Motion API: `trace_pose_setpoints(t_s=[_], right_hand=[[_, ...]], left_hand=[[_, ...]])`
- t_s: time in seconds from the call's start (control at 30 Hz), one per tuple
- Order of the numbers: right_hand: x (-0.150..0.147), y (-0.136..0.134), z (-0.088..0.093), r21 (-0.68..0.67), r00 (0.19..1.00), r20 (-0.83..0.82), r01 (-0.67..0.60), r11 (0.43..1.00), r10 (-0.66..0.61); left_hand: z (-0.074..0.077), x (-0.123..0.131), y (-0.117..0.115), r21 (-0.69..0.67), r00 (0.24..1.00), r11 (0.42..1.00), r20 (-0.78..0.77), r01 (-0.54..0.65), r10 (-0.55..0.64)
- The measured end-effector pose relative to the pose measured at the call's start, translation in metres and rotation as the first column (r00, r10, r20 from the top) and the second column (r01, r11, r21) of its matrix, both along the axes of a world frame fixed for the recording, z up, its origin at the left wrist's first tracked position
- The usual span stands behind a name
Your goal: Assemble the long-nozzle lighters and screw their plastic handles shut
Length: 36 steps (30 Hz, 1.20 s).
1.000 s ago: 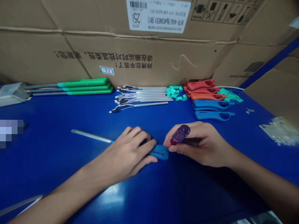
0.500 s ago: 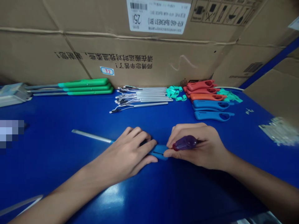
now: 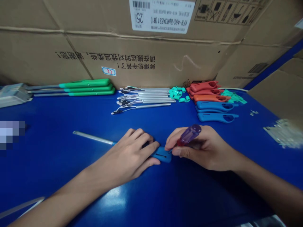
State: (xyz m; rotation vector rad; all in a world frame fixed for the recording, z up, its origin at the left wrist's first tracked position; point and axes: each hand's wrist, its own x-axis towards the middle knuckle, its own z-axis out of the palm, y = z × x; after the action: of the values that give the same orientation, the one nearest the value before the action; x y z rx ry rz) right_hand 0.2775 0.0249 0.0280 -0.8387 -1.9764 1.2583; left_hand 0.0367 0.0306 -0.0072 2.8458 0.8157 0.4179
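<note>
My left hand (image 3: 132, 154) is closed around a blue long-nosed lighter (image 3: 163, 154) and presses it on the table. Its silver tube (image 3: 93, 137) sticks out to the left; much of the blue handle lies under my fingers. A dark slot shows on the handle's bare end. In my right hand (image 3: 205, 149) is a screwdriver (image 3: 190, 134) with a clear purple grip, pinched between thumb and fingers. It leans with its top up and to the right, the tip close to the handle's right end. Whether the tip touches is too small to tell.
Green-handled lighters (image 3: 90, 86) lie at the back left. Several metal tubes with wires (image 3: 153, 97) and teal sleeves (image 3: 176, 93) are in the middle. Blue handle shells (image 3: 210, 117) and red shells (image 3: 203, 86) lie right of them. A cardboard box (image 3: 165, 50) stands behind.
The screwdriver has tipped more upright, its grip rising, and my right fingers have shifted slightly, baring more of the lighter's handle end. My left hand has stayed in place.
</note>
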Motion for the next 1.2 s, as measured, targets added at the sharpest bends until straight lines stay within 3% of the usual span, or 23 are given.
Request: trace_pose_setpoints(t_s=[0.13,0.3,0.47,0.63,0.77,0.87,1.03,1.2], right_hand=[[0.003,0.003,0.004,-0.05,0.994,-0.01,-0.106,0.993,0.105],[0.008,0.007,0.001,-0.236,0.972,-0.123,-0.226,0.945,0.201],[0.009,0.008,0.001,-0.18,0.982,-0.088,-0.18,0.967,0.166],[0.002,0.005,0.001,-0.053,0.999,-0.025,0.045,0.998,-0.047],[-0.004,0.002,-0.003,0.009,0.992,-0.059,0.112,0.994,-0.112],[-0.006,0.0,-0.007,-0.038,0.988,-0.093,0.117,0.992,-0.12],[-0.004,-0.001,-0.006,-0.226,0.994,-0.093,0.027,0.974,-0.049],[0.002,0.001,-0.005,-0.164,0.997,-0.056,-0.054,0.985,0.045]], left_hand=[[0.0,0.0,0.0,0.015,1.0,1.0,0.011,0.001,-0.001],[0.0,0.0,-0.001,0.02,1.0,1.0,0.014,0.002,-0.002],[-0.001,-0.001,-0.001,0.022,1.0,1.0,0.005,0.003,-0.003],[0.001,0.001,0.0,0.021,1.0,1.0,-0.003,0.0,0.0],[0.001,0.001,0.0,0.032,1.0,1.0,0.001,0.0,0.0],[0.0,0.001,0.0,0.028,1.0,1.0,0.0,-0.002,0.002],[-0.001,0.0,0.001,0.035,1.0,0.999,0.011,0.006,-0.006],[-0.001,-0.001,0.0,0.034,1.0,0.999,0.011,0.005,-0.005]])
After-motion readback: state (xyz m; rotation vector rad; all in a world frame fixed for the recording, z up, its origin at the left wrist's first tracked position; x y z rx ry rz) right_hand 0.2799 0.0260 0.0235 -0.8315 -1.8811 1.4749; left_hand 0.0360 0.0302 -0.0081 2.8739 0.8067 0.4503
